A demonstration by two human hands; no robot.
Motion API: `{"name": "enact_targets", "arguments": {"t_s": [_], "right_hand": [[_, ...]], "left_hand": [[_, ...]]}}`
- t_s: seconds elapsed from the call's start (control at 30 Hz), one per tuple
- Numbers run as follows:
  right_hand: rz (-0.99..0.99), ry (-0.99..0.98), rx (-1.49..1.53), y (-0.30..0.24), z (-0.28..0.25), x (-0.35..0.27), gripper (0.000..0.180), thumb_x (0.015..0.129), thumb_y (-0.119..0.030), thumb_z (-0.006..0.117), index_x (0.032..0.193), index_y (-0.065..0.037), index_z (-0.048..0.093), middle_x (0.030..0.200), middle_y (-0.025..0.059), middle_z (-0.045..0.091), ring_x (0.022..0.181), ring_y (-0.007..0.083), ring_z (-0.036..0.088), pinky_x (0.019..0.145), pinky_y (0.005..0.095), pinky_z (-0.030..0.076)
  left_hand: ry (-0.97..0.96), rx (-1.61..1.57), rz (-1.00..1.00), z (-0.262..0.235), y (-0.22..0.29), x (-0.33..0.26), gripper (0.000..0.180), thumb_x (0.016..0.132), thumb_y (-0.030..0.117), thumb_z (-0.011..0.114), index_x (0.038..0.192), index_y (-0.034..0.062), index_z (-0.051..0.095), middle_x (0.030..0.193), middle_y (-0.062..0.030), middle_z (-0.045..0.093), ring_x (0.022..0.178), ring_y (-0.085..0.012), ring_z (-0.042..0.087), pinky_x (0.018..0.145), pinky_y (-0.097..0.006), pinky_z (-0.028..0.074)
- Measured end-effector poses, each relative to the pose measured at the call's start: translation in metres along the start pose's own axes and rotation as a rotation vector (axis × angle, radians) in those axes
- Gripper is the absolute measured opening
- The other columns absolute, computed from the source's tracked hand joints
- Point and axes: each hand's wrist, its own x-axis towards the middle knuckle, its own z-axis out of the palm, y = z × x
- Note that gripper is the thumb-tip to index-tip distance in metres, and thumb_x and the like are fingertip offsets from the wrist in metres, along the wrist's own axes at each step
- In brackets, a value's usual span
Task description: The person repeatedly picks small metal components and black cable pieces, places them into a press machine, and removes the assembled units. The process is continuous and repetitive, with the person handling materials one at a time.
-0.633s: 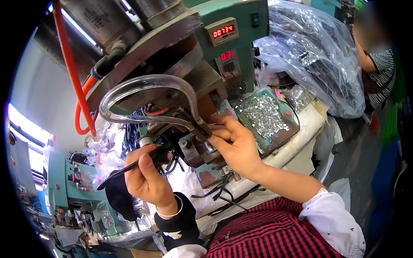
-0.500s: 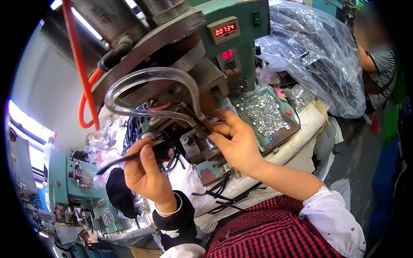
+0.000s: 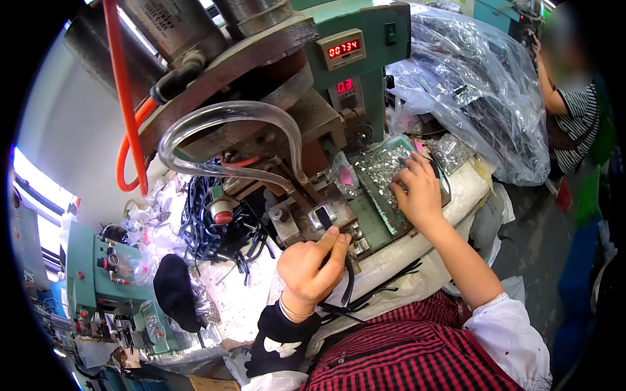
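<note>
Left hand (image 3: 312,266) curled, thumb and forefinger pinched together, wrist bent upward. Right hand (image 3: 417,189) reaches forward, palm down, fingers spread, forearm extended.

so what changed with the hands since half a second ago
The right hand left the press fixture and moved right onto the tray of small metal parts. The left hand stayed at the fixture, still pinching the black cable.

The person wears a red-and-black checked shirt (image 3: 417,352). A black sleeve cover with a white mark (image 3: 282,340) wraps the left forearm beside a thin bracelet (image 3: 295,312); a white cuff (image 3: 512,329) covers the right upper arm.
</note>
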Motion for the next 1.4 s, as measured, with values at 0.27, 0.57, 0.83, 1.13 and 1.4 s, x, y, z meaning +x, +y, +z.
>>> {"name": "enact_targets", "arguments": {"t_s": [0.27,0.57,0.83,1.13,1.4], "right_hand": [[0.143,0.121,0.254,0.006,0.005,0.004,0.009,0.084,-0.01,0.07,0.086,-0.003,0.065,0.083,0.0158,0.067,0.079,0.0384,0.063,0.071,0.0449,0.048],[0.142,0.11,0.305,-0.012,0.008,0.005,0.015,0.082,-0.003,0.067,0.097,-0.001,0.068,0.091,0.0144,0.07,0.09,0.0316,0.067,0.081,0.0396,0.05],[0.128,0.054,0.615,-0.049,0.005,0.018,0.021,0.084,-0.011,0.065,0.103,-0.001,0.069,0.096,0.0176,0.07,0.095,0.0373,0.065,0.087,0.0449,0.051],[0.212,0.178,0.464,0.005,-0.029,-0.017,0.013,0.085,-0.005,0.067,0.097,-0.003,0.069,0.093,0.0138,0.071,0.089,0.0318,0.067,0.079,0.0388,0.052],[-0.012,0.011,0.824,-0.066,-0.05,0.006,0.014,0.084,0.0,0.07,0.098,-0.003,0.072,0.096,0.0117,0.071,0.093,0.0285,0.067,0.084,0.037,0.052]], "left_hand": [[-0.006,-0.065,-0.015,-0.004,-0.004,0.0,0.026,0.069,0.0,0.077,0.094,0.0051,0.074,0.096,-0.0103,0.073,0.053,-0.0151,0.056,0.045,-0.028,0.04],[-0.016,0.103,-0.39,-0.069,0.023,-0.03,0.017,0.076,-0.008,0.073,0.09,0.0014,0.073,0.091,-0.0133,0.075,0.075,-0.0231,0.07,0.064,-0.03,0.053],[-0.351,0.495,-0.778,-0.078,-0.093,-0.119,0.016,0.071,0.002,0.075,0.087,0.0015,0.071,0.091,-0.0133,0.064,0.093,-0.0346,0.06,0.083,-0.041,0.048],[-0.292,0.517,-0.685,-0.045,-0.145,-0.235,0.019,0.066,-0.003,0.074,0.082,0.001,0.063,0.089,-0.0162,0.055,0.088,-0.0371,0.056,0.079,-0.044,0.045],[-0.129,0.144,-0.953,-0.113,-0.105,-0.206,0.009,0.09,-0.005,0.063,0.098,-0.003,0.061,0.084,-0.006,0.063,0.075,-0.0132,0.058,0.068,-0.027,0.048]]}}
